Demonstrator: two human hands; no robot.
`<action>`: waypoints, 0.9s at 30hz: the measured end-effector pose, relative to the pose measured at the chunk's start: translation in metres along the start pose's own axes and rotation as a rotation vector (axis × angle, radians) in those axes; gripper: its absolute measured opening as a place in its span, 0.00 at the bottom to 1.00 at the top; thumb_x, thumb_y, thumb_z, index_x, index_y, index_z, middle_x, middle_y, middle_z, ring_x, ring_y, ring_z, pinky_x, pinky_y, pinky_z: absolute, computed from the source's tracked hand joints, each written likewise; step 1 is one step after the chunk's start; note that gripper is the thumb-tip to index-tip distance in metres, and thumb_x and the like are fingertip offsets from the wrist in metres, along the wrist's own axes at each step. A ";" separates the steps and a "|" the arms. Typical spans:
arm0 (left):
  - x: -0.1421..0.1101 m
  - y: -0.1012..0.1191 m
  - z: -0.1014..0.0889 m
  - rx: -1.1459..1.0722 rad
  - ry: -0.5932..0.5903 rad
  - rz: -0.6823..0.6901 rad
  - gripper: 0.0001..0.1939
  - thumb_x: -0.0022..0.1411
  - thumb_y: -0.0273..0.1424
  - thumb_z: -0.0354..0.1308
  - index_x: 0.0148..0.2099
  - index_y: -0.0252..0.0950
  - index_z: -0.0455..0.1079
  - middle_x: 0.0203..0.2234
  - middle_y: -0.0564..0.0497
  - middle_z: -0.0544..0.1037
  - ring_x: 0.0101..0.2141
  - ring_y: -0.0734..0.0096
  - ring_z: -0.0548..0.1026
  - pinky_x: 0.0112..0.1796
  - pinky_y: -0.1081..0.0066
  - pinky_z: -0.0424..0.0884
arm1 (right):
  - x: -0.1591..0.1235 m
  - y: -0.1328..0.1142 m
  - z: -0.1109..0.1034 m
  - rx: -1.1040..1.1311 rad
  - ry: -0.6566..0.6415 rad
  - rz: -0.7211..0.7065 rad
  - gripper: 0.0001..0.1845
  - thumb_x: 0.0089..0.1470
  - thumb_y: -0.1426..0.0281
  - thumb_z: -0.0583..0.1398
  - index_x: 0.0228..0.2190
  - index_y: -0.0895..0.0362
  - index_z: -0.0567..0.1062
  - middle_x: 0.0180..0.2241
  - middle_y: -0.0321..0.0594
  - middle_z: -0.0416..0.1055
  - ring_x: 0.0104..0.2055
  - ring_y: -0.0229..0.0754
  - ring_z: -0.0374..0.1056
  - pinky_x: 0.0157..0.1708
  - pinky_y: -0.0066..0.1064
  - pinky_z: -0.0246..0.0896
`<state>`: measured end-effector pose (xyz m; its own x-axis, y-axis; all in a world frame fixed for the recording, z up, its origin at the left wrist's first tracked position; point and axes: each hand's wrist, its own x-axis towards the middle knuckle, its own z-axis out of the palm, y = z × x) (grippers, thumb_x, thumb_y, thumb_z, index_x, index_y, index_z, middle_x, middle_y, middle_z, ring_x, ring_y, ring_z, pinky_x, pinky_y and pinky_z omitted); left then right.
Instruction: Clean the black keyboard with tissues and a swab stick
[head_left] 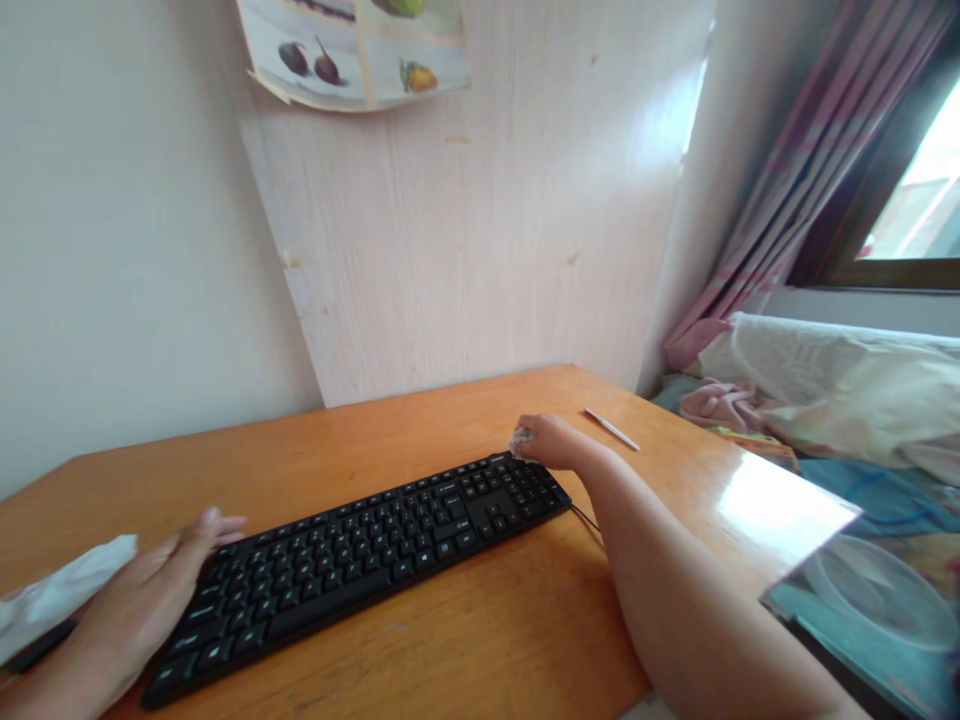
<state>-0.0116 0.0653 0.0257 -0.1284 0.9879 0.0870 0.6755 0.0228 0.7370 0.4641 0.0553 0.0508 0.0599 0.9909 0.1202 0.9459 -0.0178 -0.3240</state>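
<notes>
A black keyboard point(375, 550) lies at a slant across the wooden table, its left end nearer to me. My left hand point(150, 590) rests against that left end, its fingers stretched out along the edge. At the far right corner of the keyboard, my right hand point(551, 442) is closed on a crumpled white tissue point(521, 438), pressed at the top edge by the number keys. Some of its fingers are hidden from me. From the keyboard's right side a thin black cable point(585, 517) runs under my right forearm.
A folded white tissue point(75, 580) lies left of my left hand, by a dark object point(37, 645) partly hidden. A white pen-like stick point(611, 429) lies on the table point(465, 640) at the right. Beyond the table's right edge are piled cloths point(840, 390) and a clear plastic container point(877, 590).
</notes>
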 end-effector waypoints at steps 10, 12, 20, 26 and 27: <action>-0.008 0.006 0.000 -0.029 0.045 0.053 0.33 0.58 0.61 0.45 0.39 0.41 0.78 0.41 0.47 0.83 0.52 0.48 0.76 0.61 0.51 0.62 | -0.006 0.001 -0.014 -0.062 0.037 0.091 0.13 0.51 0.67 0.59 0.39 0.58 0.76 0.39 0.48 0.78 0.40 0.47 0.71 0.33 0.30 0.55; -0.004 0.000 0.002 -0.058 0.046 0.058 0.34 0.58 0.61 0.45 0.40 0.40 0.78 0.41 0.46 0.83 0.51 0.49 0.77 0.60 0.51 0.63 | -0.007 -0.008 -0.012 -0.032 0.028 0.026 0.13 0.52 0.67 0.60 0.39 0.58 0.75 0.39 0.46 0.78 0.40 0.45 0.71 0.34 0.29 0.56; -0.004 -0.007 0.006 -0.104 0.021 0.057 0.36 0.60 0.60 0.46 0.46 0.35 0.77 0.45 0.42 0.82 0.51 0.51 0.76 0.58 0.53 0.63 | -0.008 -0.012 -0.009 -0.085 -0.032 -0.007 0.12 0.50 0.68 0.59 0.37 0.58 0.76 0.37 0.47 0.77 0.39 0.46 0.71 0.34 0.30 0.56; -0.007 -0.003 0.006 -0.080 0.018 0.056 0.36 0.61 0.59 0.45 0.47 0.34 0.76 0.48 0.42 0.80 0.53 0.52 0.74 0.59 0.55 0.61 | -0.010 -0.026 -0.006 -0.005 -0.006 -0.107 0.14 0.50 0.66 0.61 0.39 0.58 0.75 0.36 0.44 0.77 0.36 0.43 0.70 0.33 0.29 0.56; -0.006 -0.004 0.006 -0.079 0.018 0.064 0.36 0.61 0.59 0.45 0.47 0.34 0.76 0.48 0.42 0.80 0.53 0.52 0.73 0.59 0.56 0.61 | -0.011 -0.031 -0.005 -0.022 -0.018 -0.120 0.14 0.50 0.67 0.61 0.40 0.57 0.75 0.37 0.44 0.77 0.37 0.44 0.70 0.33 0.29 0.56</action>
<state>-0.0091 0.0603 0.0187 -0.1002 0.9840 0.1470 0.6238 -0.0530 0.7798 0.4359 0.0443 0.0639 -0.0593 0.9884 0.1400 0.9527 0.0979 -0.2878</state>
